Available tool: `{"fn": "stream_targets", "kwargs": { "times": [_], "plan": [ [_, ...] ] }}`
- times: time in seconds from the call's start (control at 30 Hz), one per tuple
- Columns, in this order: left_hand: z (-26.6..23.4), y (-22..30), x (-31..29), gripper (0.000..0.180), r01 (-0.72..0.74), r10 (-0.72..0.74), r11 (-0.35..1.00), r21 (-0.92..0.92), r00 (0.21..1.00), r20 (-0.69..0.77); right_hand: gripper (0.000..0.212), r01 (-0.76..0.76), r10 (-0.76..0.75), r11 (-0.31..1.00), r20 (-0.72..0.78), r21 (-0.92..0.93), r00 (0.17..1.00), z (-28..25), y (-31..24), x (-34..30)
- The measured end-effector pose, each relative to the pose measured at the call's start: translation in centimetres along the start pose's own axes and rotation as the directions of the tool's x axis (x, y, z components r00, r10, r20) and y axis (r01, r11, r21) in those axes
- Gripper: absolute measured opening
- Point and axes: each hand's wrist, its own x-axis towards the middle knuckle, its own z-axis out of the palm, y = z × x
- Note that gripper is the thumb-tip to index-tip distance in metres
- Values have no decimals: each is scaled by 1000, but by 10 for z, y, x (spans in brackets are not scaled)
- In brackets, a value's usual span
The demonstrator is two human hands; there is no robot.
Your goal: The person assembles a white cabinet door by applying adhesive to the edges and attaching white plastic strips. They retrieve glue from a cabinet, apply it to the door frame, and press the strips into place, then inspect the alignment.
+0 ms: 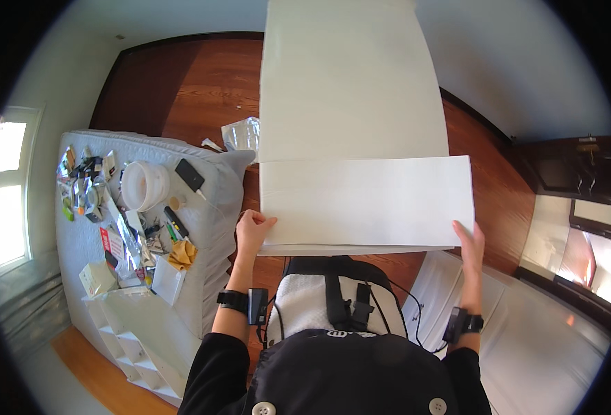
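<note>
White panels (pixel 361 138), large and flat, are held up in front of the person, above the wooden floor (pixel 202 90); the upper edge of the far one is cut off by the top of the picture. How many boards are stacked is hard to tell, but a shorter front board (pixel 368 200) lies over a longer one behind. The left hand (pixel 251 232) is closed on the lower left corner of the front board, thumb on its face, the other fingers hidden behind. The right hand (pixel 471 245) grips the lower right corner, fingers stretched up along the edge; its palm is hidden. Each wrist carries a black band. To the left stands a grey mattress (pixel 209 207) with many small things, too small to make out well: a white bowl (pixel 144 185), a dark phone (pixel 190 174), a yellow cloth (pixel 181 254). White furniture parts (pixel 133 332) lean near it.
</note>
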Motion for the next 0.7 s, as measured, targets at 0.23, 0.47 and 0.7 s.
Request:
{"fn": "stream_targets", "kwargs": {
  "times": [0.23,0.47,0.7],
  "plan": [
    [-24,-4,6,15,-1,19,972,-236,997,72,32,122,-113,990,-126,71,986,-10,-89,-53],
    [-100,50,-8,26,-68,38,990,-127,974,-225,25,256,-228,950,-160,179,960,-13,-165,-129],
    [-148,170,-80,20,-763,660,642,-80,603,-448,33,590,-526,668,-273,454,805,-31,-200,-143]
  ]
}}
